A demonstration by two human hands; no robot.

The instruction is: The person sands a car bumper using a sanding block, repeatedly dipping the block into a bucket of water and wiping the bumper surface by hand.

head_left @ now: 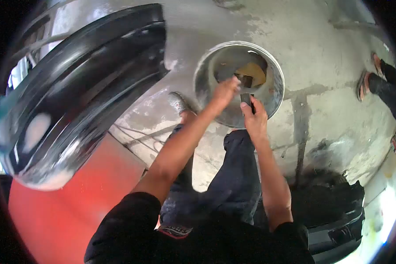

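Over the metal bucket [279, 81] in front of me are both my hands. My right hand [256, 116] grips a small dark rectangular block [246, 99], thumb on top and fingers behind it. My left hand [225, 93] is closed a little higher, slightly smeared by motion, its fingertips at the edge of a dark flat piece [244, 80]. That piece seems pinched in the fingers; its exact kind cannot be made out. Beneath it, inside the bucket, lies a yellowish-brown piece [256, 70], partly hidden.
A large black glossy curved panel [101, 75] fills the left, above a red panel [79, 207]. Black car-part-like pieces [334, 220] lie at lower right. Another person's sandalled foot [363, 86] is at the right. A cable [136, 140] runs over the concrete floor.
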